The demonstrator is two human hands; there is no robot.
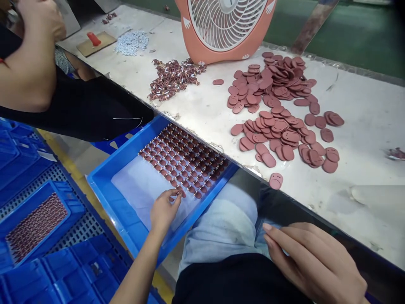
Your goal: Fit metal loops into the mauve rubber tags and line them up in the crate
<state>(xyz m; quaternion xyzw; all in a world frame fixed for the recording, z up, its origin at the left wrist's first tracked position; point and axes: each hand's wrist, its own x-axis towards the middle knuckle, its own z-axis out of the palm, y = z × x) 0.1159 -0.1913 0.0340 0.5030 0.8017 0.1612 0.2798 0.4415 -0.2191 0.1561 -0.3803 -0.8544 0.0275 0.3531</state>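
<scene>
My left hand (164, 209) is over the blue tray (118, 219), its thumb and fingers pinching a small brown charm-like piece (181, 193) with a ring or loop on it. Just beyond the fingertips, rows of similar brown pieces (177, 162) lie on a pale sheet (133, 181) inside the tray. My right hand (319, 264) hangs above my lap by the table edge. Its thumb and index tips are close together, and nothing shows between them. The closest loose part to it is a flat reddish-brown oval (276, 180) with small holes, at the edge of the table.
On the white table (363, 139) are piles of brown ovals (278, 122), a heap of small brown pieces with metal fittings (172, 78), pale blue bits (132, 42) and an orange fan (205, 52). At left are a co-worker's arm (28, 76) and a filled blue crate (71, 207).
</scene>
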